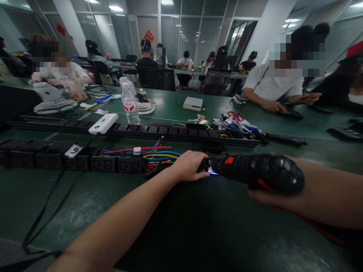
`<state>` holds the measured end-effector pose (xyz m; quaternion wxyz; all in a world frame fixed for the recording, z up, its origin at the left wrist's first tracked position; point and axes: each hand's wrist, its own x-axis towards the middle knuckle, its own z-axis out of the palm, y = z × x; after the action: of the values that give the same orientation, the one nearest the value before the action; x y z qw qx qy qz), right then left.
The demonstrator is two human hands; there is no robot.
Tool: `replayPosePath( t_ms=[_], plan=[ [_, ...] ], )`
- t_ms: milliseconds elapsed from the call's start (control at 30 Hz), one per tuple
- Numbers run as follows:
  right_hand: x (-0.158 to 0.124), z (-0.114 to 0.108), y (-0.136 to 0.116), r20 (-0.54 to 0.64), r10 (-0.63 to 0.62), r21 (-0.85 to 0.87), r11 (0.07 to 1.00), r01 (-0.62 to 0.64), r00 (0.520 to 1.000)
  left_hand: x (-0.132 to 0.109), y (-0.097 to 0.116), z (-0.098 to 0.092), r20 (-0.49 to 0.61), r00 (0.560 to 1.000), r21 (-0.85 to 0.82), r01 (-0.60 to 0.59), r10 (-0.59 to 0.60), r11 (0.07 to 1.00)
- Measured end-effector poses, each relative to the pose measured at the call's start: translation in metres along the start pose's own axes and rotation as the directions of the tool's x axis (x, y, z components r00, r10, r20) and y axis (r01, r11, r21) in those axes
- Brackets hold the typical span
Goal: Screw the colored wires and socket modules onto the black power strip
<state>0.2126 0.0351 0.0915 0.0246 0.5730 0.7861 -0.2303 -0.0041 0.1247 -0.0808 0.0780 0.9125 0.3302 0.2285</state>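
My right hand (262, 196) is mostly hidden behind the black power drill (259, 172) with orange marks that it grips. The drill points left, its front end lit up close to my left fingertips. My left hand (189, 165) is closed over a small dark part at the right end of an opened black power strip (103, 163); that part is largely covered by my fingers. Red, blue, yellow and green wires (159, 154) come out of the strip beside my left hand.
Behind lies a second long black power strip (154, 131) with a white box (103, 123) on it. A water bottle (130, 104), small fans (52, 100), red-handled scissors (236, 116) and a white box-like device (193, 103) stand farther back. A strap (52, 189) crosses the left side; people sit opposite.
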Motion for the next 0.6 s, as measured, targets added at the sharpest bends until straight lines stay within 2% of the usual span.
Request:
replayPosePath(
  t_ms=[167, 367, 600],
  plan=[
    [-0.003, 0.003, 0.0, -0.028, 0.015, -0.003, 1.0, -0.015, 0.999, 0.0, 0.0, 0.0, -0.008, 1.0, 0.007, -0.006, 0.006, 1.0],
    [-0.007, 0.011, 0.008, -0.013, 0.164, -0.079, 0.983, -0.164, 0.986, 0.0, 0.0, 0.001, -0.011, 1.0, 0.022, -0.009, 0.009, 1.0],
    [-0.007, 0.019, 0.005, -0.065, 0.125, -0.057, 0.99, -0.129, 0.99, 0.0, -0.001, 0.0, 0.0, 1.0, 0.039, -0.009, 0.009, 0.999]
  ],
)
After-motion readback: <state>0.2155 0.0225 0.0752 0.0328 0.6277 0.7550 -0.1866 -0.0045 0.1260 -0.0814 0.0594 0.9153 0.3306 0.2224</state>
